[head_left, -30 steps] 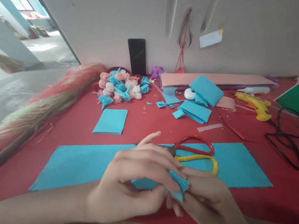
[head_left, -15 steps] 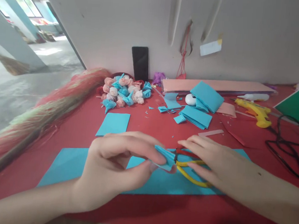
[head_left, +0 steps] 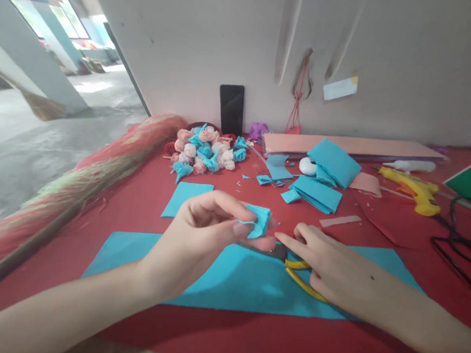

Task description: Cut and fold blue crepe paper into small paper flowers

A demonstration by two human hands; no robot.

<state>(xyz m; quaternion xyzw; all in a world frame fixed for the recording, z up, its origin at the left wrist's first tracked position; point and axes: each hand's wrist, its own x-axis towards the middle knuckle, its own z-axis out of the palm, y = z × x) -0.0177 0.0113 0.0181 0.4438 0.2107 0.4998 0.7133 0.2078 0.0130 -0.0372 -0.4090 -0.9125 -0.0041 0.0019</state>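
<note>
My left hand pinches a small folded piece of blue crepe paper between thumb and fingers, raised above the table. To its right, my right hand hovers palm down with the index finger stretched out and the other fingers partly bent. Under it lies a plier-like tool with yellow handles, its dark head near my left fingertips and its far side hidden by my hand. Beneath both hands a long blue paper sheet is spread flat. Behind my left hand rests a smaller blue paper rectangle.
Paper flowers are heaped at the back left, near an upright phone. Folded blue paper and scraps lie back right. A yellow glue gun with a black cord is farther right. A coarse fibre bundle borders the left.
My left hand has lifted and turned the blue paper piece, so its flat face now shows. My right fingers have shifted from lying along the tool's handles to a more bent pose. The view has tilted slightly.
</note>
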